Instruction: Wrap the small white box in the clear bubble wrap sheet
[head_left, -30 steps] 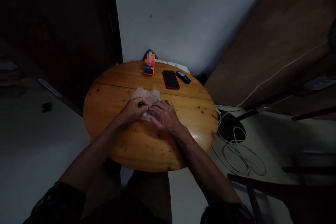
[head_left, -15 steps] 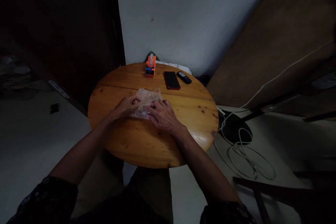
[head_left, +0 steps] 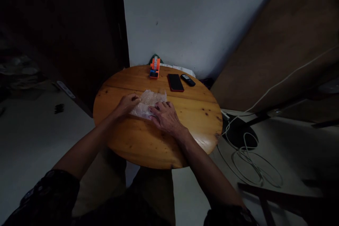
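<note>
A crumpled piece of clear bubble wrap (head_left: 147,103) lies on the round wooden table (head_left: 148,148) in front of me. At its left edge, my left hand (head_left: 129,103) is closed, thumb and fingers pinched together on the plastic. My right hand (head_left: 166,117) presses on the lower right part of the wrap with its fingers bent and gripping it. A far corner of the sheet stands up past my right fingertips. Whether anything lies inside the wrap I cannot tell.
Towards the back stands an orange tape dispenser (head_left: 155,67) with a roll in it. A dark phone with a red edge (head_left: 175,82) and a small black keypad phone (head_left: 188,80) lie right of it. A white cable (head_left: 251,162) coils on the floor at right.
My left hand has shifted slightly up and outward, its fingers less curled over the wrap. The right hand stays nearly in place. The whole view has moved a little.
</note>
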Demonstrator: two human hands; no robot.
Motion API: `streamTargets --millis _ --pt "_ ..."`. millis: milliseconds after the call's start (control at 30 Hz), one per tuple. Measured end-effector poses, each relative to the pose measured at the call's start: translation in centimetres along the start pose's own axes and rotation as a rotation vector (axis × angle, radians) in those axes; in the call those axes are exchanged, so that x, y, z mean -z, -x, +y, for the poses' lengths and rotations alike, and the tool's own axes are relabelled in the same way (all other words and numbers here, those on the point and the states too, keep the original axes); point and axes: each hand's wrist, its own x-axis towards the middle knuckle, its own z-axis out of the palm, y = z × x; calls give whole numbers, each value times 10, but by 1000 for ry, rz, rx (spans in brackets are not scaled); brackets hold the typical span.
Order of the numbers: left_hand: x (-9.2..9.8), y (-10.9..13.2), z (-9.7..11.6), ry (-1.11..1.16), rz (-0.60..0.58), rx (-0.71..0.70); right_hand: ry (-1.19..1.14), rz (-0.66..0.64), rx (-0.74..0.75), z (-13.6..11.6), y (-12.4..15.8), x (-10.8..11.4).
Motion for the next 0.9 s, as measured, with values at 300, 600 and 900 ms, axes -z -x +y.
streamTargets --millis 300,600,900 --pt "37 19 -7 -142 -104 144 12 0 1 0 -1 -1" --pt "20 -7 5 -247 -338 302 53 -11 9 0 -3 -3" --pt "22 -3 9 59 -316 387 68 -16 34 -1 -2 -2"
